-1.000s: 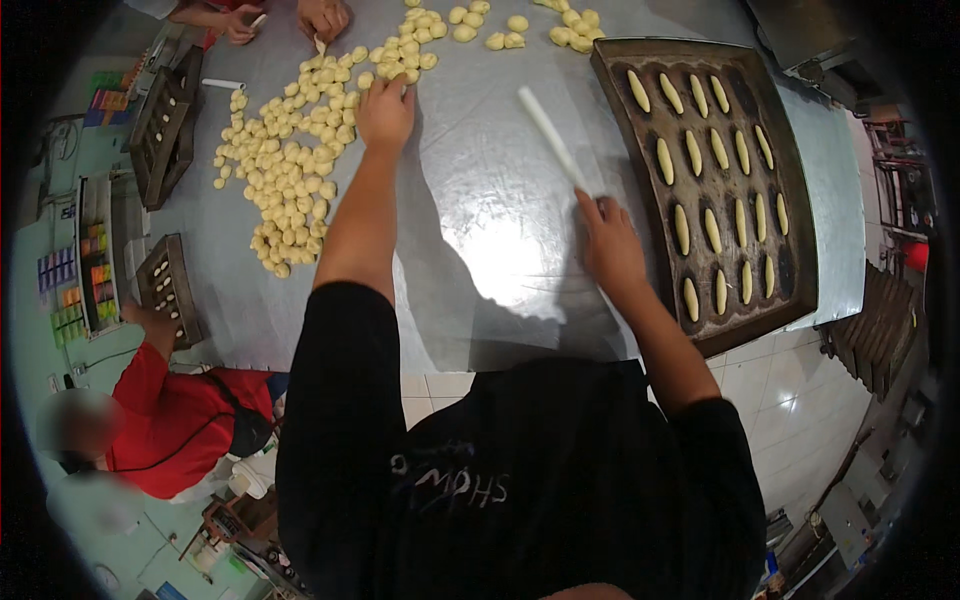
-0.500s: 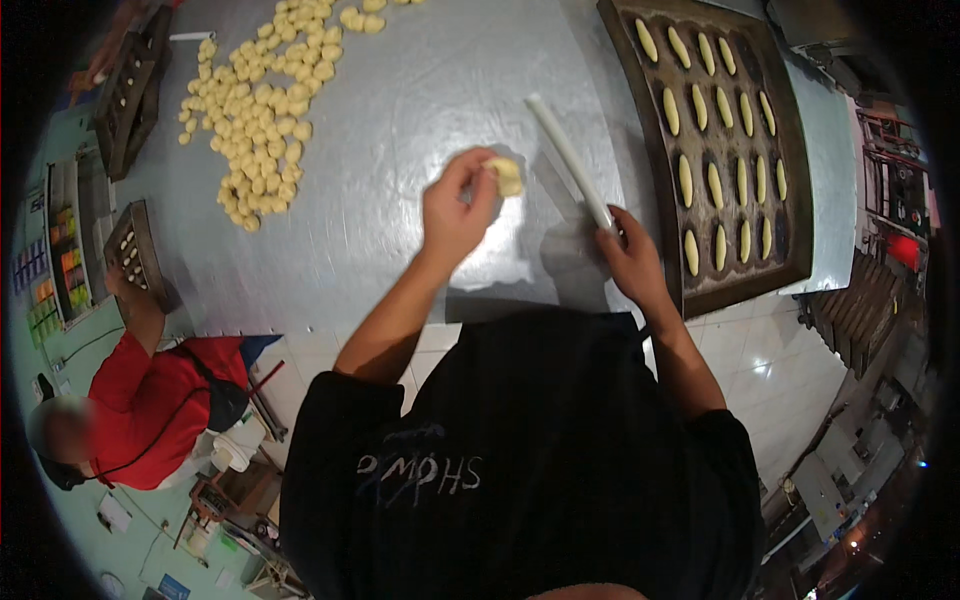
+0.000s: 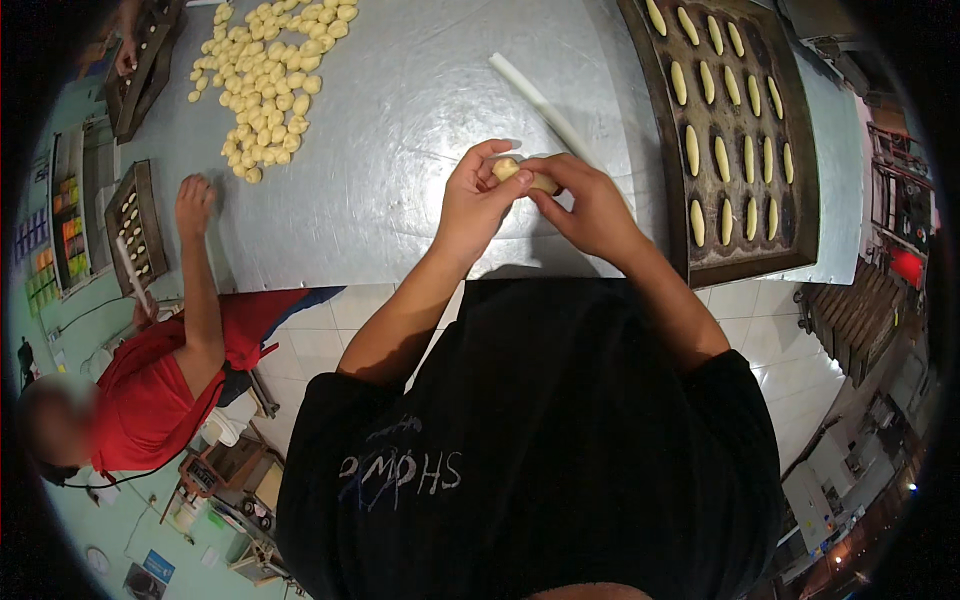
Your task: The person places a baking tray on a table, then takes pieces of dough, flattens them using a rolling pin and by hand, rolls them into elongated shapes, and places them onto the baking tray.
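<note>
Both my hands meet over the metal table (image 3: 400, 110), working one small piece of pale yellow dough (image 3: 507, 168). My left hand (image 3: 473, 197) has its thumb and fingers curled around the near-left side of it. From the other side my right hand (image 3: 588, 203) pinches its end, and the fingers partly hide the dough. Just beyond my right hand a smooth white rod (image 3: 545, 105) lies slantwise on the table, touched by neither hand's fingertips as far as I can see.
Dough balls (image 3: 272, 90) are heaped at the far left. A dark baking tray (image 3: 750, 268) at the right carries rows of long dough pieces. To the left, a person in red (image 3: 160, 370) holds a white rod (image 3: 130, 268) near a smaller tray (image 3: 150, 225). Another person's hand (image 3: 127, 57) reaches in farther back.
My right hand has let go of the white rod, left it on the table and moved to the dough in my left hand. The person in red has stretched an arm over the table.
</note>
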A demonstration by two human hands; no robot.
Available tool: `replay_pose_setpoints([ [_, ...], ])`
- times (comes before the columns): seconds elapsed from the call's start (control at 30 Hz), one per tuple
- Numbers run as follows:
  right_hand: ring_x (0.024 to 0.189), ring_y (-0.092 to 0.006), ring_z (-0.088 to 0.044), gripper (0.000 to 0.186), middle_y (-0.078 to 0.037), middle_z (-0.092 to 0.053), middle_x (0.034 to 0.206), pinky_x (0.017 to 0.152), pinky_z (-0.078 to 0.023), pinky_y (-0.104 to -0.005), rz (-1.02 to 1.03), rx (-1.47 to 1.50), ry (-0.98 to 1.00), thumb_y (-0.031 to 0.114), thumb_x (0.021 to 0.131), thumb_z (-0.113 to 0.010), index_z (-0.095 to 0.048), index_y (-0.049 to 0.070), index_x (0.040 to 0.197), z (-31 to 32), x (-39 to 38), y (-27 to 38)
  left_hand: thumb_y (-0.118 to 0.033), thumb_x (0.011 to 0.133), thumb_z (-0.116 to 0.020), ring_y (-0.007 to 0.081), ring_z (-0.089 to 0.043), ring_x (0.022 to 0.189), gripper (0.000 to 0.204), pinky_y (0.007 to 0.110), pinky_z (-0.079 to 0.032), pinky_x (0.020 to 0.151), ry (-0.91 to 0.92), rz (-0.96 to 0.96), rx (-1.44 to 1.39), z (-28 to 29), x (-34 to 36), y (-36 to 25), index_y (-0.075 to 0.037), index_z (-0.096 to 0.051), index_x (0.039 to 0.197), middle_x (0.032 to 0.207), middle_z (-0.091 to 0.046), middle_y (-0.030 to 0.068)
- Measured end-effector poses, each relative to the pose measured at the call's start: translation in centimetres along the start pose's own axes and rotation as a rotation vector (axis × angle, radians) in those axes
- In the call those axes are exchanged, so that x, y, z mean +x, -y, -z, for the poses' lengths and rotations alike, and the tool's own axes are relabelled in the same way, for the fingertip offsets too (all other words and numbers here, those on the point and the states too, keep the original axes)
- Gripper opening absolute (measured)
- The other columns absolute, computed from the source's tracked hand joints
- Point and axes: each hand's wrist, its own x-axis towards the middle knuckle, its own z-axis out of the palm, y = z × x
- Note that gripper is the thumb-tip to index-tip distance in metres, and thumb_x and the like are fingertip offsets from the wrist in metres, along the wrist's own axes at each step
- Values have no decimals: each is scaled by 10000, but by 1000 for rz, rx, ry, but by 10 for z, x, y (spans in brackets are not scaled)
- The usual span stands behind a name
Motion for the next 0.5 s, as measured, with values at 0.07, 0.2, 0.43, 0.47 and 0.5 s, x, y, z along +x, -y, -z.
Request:
replay_pose_setpoints([
  [0.07, 821, -249, -657, 277, -120, -649, 1015, 739, -521, -329, 38, -8, 49, 28, 829, -657, -640, 41, 1104, 14, -3, 3, -37, 927, -595, 143, -621, 864, 272, 268, -522, 773, -37, -83, 156, 10, 2, -2, -10, -568, 1196, 992, -629, 74],
  [0.2, 1028, -362, -600, 335, -220, -569, 1193, 879, -484, -387, 369, -270, -697, 79, 821, -659, -602, -5, 1140, 43, -7, -43, -36, 953, -546, 157, -619, 924, 290, 298, -518, 913, -201, -88, -56, 31, 12, -23, 17, -538, 1238, 1078, -605, 96],
  [0.43, 1163, -393, -520, 678, -200, -518, 1314, 953, -436, -488, -150, -548, -99, 246, 828, -683, -395, 116, 1428, 14, -15, -56, -60, 997, -454, 201, -641, 964, 221, 331, -513, 910, 63, -426, 342, 7, 8, -23, -21, -524, 1203, 1179, -613, 170],
  [0.47, 1101, -362, -556, 650, -179, -551, 1265, 927, -456, -450, -168, -583, -87, 254, 825, -684, -429, 114, 1406, 7, -18, -63, -140, 1017, -429, 230, -627, 1021, 207, 354, -502, 916, 168, -272, 65, 4, 8, -24, -57, -522, 1181, 1238, -587, 190],
  [0.5, 1101, -362, -556, 650, -179, -551, 1265, 927, -456, -450, -175, -584, -90, 254, 825, -684, -429, 114, 1406, 6, -19, -62, -140, 1017, -429, 230, -627, 1021, 207, 354, -502, 916, 173, -266, 64, -1, 6, -25, -57, -522, 1181, 1238, -587, 190],
])
